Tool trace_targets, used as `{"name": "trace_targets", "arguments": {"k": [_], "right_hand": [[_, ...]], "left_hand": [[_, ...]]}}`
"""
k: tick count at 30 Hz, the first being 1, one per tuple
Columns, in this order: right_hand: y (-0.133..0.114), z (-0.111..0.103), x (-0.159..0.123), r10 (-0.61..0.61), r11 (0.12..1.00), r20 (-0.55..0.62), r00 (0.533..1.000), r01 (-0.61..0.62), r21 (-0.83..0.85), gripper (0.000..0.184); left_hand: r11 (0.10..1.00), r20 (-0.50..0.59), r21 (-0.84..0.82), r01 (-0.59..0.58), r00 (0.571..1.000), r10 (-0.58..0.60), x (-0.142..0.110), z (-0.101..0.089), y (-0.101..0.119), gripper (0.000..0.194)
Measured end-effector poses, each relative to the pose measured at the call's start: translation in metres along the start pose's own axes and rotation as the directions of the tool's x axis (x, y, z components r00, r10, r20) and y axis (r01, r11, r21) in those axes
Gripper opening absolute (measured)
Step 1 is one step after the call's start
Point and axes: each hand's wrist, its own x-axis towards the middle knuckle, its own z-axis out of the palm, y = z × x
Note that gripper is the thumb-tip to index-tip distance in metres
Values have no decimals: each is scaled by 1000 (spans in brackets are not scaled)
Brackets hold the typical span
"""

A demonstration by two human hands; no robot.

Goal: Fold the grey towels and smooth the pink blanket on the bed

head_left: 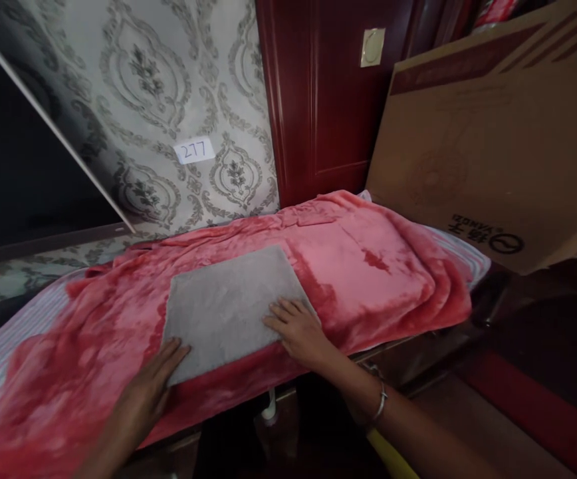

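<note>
A grey cloth point(229, 306), roughly square, lies spread out flat on a plush pink-red blanket point(368, 259). At the cloth's near left corner rests my left hand point(156, 372), fingers stretched out, with the fingertips on its edge. My right hand point(298, 329) lies on the near right part of the cloth, fingers extended and palm down. Neither hand grips anything. A bracelet point(381, 401) circles my right wrist.
Striped fabric point(34, 326) shows beneath the blanket. Behind are patterned wallpaper point(149, 73) with a paper label point(195, 150) reading 277, and a dark red door panel point(336, 100). A large cardboard box point(492, 146) leans at the right; a dark screen point(24, 153) stands left.
</note>
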Motion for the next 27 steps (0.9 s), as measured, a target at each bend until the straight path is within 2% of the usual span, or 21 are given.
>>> {"name": "trace_targets", "arguments": {"k": [5,8,14,20,24,27], "right_hand": [[0,8,-9,-11,1000,-43,999,11,3,54],[-3,5,-6,14,1000,-35,999,-13,20,53],[-7,2,-3,20,999,-37,999,-19,31,45],[-11,-2,2,1,998,-66,998,3,62,43],[-14,1,3,2,997,-56,998,2,72,39],[-12,6,-2,-1,997,-59,998,5,73,42]], "left_hand": [[998,11,-4,66,998,-66,-14,12,6,66],[997,-1,-34,67,998,-67,-14,10,1,64],[999,-110,-21,25,994,-27,-9,4,-3,59],[993,-124,-1,121,985,-120,-9,3,8,58],[994,-102,79,70,993,-62,-9,5,12,66],[996,-64,66,62,996,-58,-7,-5,14,65]]}}
